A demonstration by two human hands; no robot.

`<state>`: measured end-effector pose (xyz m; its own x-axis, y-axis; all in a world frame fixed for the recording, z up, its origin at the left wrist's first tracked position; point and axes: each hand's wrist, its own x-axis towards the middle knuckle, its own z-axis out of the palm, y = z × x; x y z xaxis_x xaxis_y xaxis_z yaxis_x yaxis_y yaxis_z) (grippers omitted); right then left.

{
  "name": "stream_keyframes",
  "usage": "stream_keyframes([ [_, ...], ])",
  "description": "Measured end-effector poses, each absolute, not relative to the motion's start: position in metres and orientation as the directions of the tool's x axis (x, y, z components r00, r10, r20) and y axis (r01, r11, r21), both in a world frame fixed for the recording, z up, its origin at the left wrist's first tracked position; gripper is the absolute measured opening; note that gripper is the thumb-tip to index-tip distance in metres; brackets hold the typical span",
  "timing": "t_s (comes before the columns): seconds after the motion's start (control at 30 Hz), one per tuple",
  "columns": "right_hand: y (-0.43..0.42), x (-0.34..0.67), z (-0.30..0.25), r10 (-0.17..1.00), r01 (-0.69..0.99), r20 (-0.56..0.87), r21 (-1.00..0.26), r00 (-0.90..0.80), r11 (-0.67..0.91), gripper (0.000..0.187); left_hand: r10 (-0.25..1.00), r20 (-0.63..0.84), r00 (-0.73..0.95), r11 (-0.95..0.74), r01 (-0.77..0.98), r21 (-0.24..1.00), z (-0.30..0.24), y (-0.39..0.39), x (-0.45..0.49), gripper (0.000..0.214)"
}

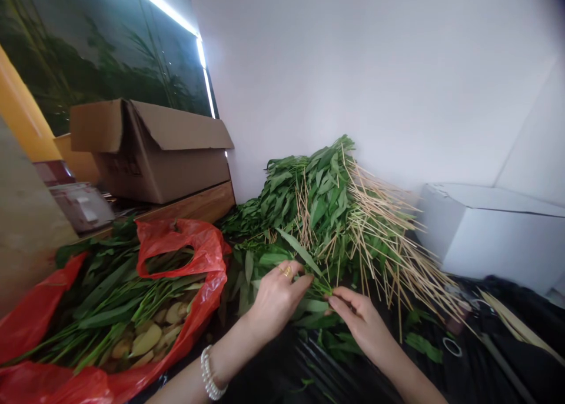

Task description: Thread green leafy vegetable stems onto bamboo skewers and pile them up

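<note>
Holding a leafy bunch (321,289) low in front, between both hands, one long leaf slanting up leftward. Pinching its stem end in the right hand (358,314), thumb against fingers; left hand (274,296) curled closed on the leafy part, back of hand upward. Reaching in with both forearms from the bottom edge, wrists apart, converging at the stems. Wearing a gold ring (287,272) and pale beaded bracelet (210,376) on the left.

Working over a black covering (353,381), wrinkled and shiny; cannot make out the support underneath. Seeing, just beyond, a tall heap of leaves (324,186) with pale stalks (384,239) fanning rightward. To left, an open red plastic bag (209,239) of leafy stems and pale roundish pieces (145,340). To right, a white box (507,239).

Farther back: plain pale wall (375,69), open-flapped cardboard box (189,169) on a wooden ledge (207,202), plant-patterned panel (110,51) under a bright light strip (165,7).
</note>
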<state>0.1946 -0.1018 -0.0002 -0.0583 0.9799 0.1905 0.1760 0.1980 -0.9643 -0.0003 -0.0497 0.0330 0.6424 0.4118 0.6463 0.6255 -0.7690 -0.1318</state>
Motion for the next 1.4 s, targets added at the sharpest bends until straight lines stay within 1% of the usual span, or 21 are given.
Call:
stream_keyframes([
  [0.17,-0.103,0.194,0.0,0.981,0.157,0.18,-0.969,-0.075,0.19,0.033,0.362,0.593,0.719,-0.783,0.58,-0.225,0.04,-0.049,-0.001,0.016],
  [0.23,-0.103,0.194,-0.001,0.981,0.166,0.18,-0.968,-0.076,0.19,0.034,0.339,0.571,0.748,-0.8,0.548,-0.243,0.043,-0.049,0.0,0.014],
  [0.33,-0.104,0.192,0.0,0.981,0.161,0.171,-0.969,-0.095,0.185,0.034,0.312,0.568,0.761,-0.826,0.513,-0.234,0.042,-0.048,0.002,0.015],
  [0.43,-0.104,0.191,0.0,0.977,0.162,0.17,-0.968,-0.125,0.19,0.034,0.312,0.596,0.74,-0.854,0.494,-0.165,0.037,-0.046,0.005,0.016],
  [0.5,-0.104,0.19,-0.001,0.974,0.184,0.181,-0.961,-0.136,0.204,0.034,0.374,0.652,0.66,-0.856,0.516,-0.03,0.037,-0.043,0.004,0.016],
  [0.53,-0.104,0.191,-0.002,0.973,0.195,0.187,-0.958,-0.134,0.211,0.034,0.435,0.684,0.586,-0.841,0.535,0.078,0.039,-0.04,0.002,0.015],
  [0.57,-0.104,0.191,-0.004,0.974,0.203,0.19,-0.956,-0.122,0.212,0.034,0.514,0.708,0.485,-0.81,0.545,0.215,0.042,-0.036,-0.001,0.014],
  [0.6,-0.103,0.192,-0.005,0.976,0.207,0.189,-0.956,-0.105,0.208,0.034,0.603,0.711,0.361,-0.761,0.528,0.377,0.046,-0.032,-0.006,0.013],
  [0.63,-0.102,0.192,-0.007,0.979,0.208,0.183,-0.958,-0.085,0.197,0.035,0.696,0.68,0.229,-0.692,0.468,0.55,0.051,-0.028,-0.011,0.01],
  [0.67,-0.101,0.193,-0.008,0.983,0.206,0.174,-0.961,-0.064,0.184,0.036,0.782,0.613,0.11,-0.607,0.353,0.712,0.057,-0.024,-0.016,0.009],
  [0.7,-0.1,0.194,-0.009,0.985,0.199,0.164,-0.965,-0.047,0.171,0.038,0.858,0.513,0.021,-0.507,0.19,0.84,0.062,-0.021,-0.022,0.01],
  [0.73,-0.099,0.195,-0.011,0.987,0.186,0.155,-0.97,-0.034,0.159,0.039,0.918,0.396,-0.025,-0.396,0.0,0.918,0.067,-0.02,-0.027,0.014],
  [0.77,-0.098,0.196,-0.012,0.989,0.166,0.147,-0.975,-0.017,0.148,0.04,0.958,0.284,-0.03,-0.285,-0.186,0.94,0.071,-0.019,-0.032,0.017],
  [0.8,-0.097,0.197,-0.013,0.99,0.143,0.143,-0.98,0.012,0.14,0.042,0.981,0.193,-0.009,-0.184,-0.345,0.92,0.074,-0.019,-0.036,0.019],
  [0.87,-0.095,0.199,-0.015,0.986,0.103,0.139,-0.986,0.096,0.129,0.045,0.995,0.081,0.051,-0.039,-0.557,0.829,0.077,-0.02,-0.043,0.019],
  [0.97,-0.093,0.204,-0.019,0.966,0.097,0.146,-0.987,0.212,0.128,0.047,0.996,-0.001,0.088,0.063,-0.709,0.703,0.077,-0.025,-0.049,0.01],
  [1.03,-0.092,0.206,-0.022,0.96,0.091,0.143,-0.988,0.24,0.124,0.046,0.993,-0.057,0.108,0.119,-0.765,0.633,0.076,-0.028,-0.052,0.01],
  [1.1,-0.091,0.208,-0.023,0.961,0.045,0.112,-0.994,0.251,0.104,0.046,0.985,-0.105,0.134,0.17,-0.801,0.574,0.076,-0.031,-0.054,0.014],
  [1.2,-0.092,0.209,-0.024,0.96,-0.029,0.066,-0.997,0.274,0.077,0.046,0.976,-0.123,0.178,0.216,-0.831,0.513,0.076,-0.035,-0.057,0.016],
  [1.3,-0.092,0.21,-0.022,0.939,-0.038,0.079,-0.994,0.334,0.098,0.043,0.975,-0.1,0.199,0.222,-0.836,0.501,0.076,-0.038,-0.061,0.017],
  [1.4,-0.093,0.212,-0.021,0.937,-0.042,0.065,-0.996,0.344,0.084,0.044,0.982,-0.091,0.165,0.187,-0.808,0.559,0.078,-0.04,-0.064,0.017],
])
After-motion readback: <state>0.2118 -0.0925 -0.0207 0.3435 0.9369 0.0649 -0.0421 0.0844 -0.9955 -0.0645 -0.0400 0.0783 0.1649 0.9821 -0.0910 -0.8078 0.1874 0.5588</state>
